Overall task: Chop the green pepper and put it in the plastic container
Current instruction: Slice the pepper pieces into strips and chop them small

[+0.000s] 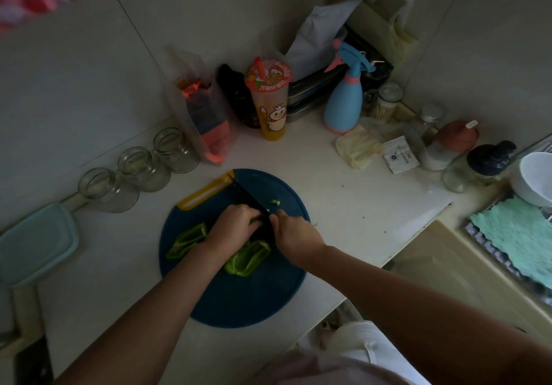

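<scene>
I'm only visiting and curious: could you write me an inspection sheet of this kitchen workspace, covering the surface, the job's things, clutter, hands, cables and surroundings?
Surface: white countertop carrying a round dark blue cutting board with a yellow handle.
Job's things: green pepper pieces on the board; black knife above them; pale teal lidded plastic container at the counter's left edge, lid on.
Clutter: three clear glass jars along the wall, printed orange drink cup, blue plastic spray bottle, small jars and packets.
Hands: left hand holds down a pepper piece; right hand grips the knife.
Cables: nothing seen.
Surroundings: tiled wall corner; teal cloth and white bowl at right.
</scene>
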